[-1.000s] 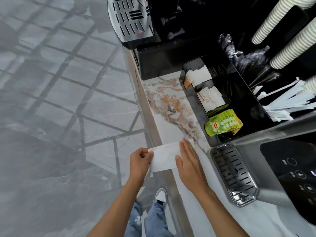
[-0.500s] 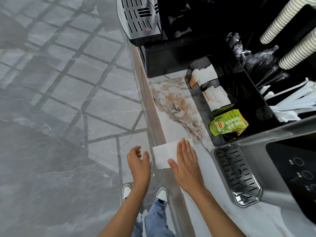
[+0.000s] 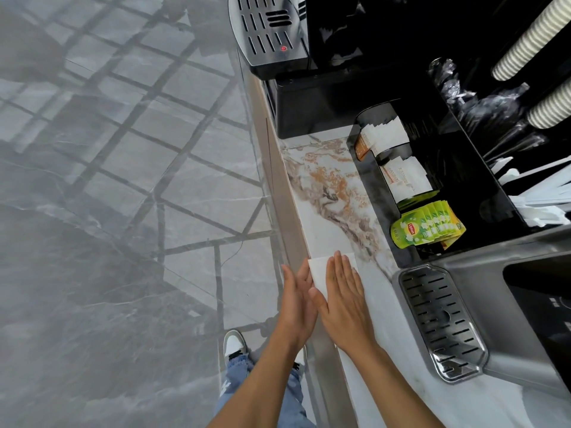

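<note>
A white paper napkin [image 3: 319, 270] lies flat at the front edge of the marble counter [image 3: 327, 217]. My right hand [image 3: 343, 291] presses flat on it with straight fingers, covering its right half. My left hand [image 3: 298, 299] lies beside it at the counter's edge, fingers straight, its fingertips touching the napkin's left side. Both hands nearly touch each other.
A steel drip tray [image 3: 438, 322] of a black machine sits just right of my hands. A black organizer [image 3: 374, 186] holds white sachets and green tea bags [image 3: 426, 228]. Another machine's tray [image 3: 272, 29] juts out at the back. Cup stacks [image 3: 531, 35] stand far right. Grey tiled floor lies left.
My left hand let go of the napkin's left end, drew back, then came in flat against the napkin. The napkin looks narrower, folded over. My right hand stayed pressing on it.
</note>
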A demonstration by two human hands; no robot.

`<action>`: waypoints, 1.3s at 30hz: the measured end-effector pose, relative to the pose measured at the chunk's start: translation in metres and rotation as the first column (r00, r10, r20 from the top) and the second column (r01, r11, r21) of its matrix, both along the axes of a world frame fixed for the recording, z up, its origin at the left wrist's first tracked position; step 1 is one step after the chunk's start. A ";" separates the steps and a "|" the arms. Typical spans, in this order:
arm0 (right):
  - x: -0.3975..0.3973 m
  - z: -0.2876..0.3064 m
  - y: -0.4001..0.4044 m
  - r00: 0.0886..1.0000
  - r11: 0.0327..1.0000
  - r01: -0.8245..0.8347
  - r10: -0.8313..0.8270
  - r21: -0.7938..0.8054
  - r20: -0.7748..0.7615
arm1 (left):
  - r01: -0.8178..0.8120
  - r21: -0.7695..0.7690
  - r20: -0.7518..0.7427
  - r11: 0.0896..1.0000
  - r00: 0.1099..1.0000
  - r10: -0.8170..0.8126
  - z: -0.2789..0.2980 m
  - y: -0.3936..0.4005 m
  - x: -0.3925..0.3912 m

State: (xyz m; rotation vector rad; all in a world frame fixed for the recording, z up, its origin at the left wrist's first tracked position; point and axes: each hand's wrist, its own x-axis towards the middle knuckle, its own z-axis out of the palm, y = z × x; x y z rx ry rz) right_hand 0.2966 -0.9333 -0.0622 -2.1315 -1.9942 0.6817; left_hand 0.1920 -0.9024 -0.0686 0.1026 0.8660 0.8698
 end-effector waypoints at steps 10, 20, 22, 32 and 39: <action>-0.018 0.006 0.000 1.000 0.999 -0.012 0.013 0.033 -0.016 | -0.091 -0.079 0.182 0.993 0.978 0.104 -0.008 -0.004 -0.008; -0.043 0.000 -0.003 0.996 0.998 -0.041 0.044 0.049 -0.076 | -0.086 -0.127 0.193 0.988 0.975 0.110 -0.017 -0.007 -0.015; -0.047 0.000 -0.003 0.996 0.998 -0.046 0.049 0.043 -0.070 | -0.084 -0.141 0.208 0.986 0.972 0.112 -0.018 -0.006 -0.017; -0.056 -0.001 -0.002 0.995 0.995 -0.084 0.087 0.052 -0.054 | -0.081 -0.194 0.201 0.978 0.972 0.120 -0.024 -0.008 -0.018; -0.065 -0.002 -0.001 0.983 0.996 -0.084 0.079 -0.025 -0.166 | -0.093 -0.183 0.209 0.979 0.969 0.131 -0.032 -0.010 -0.022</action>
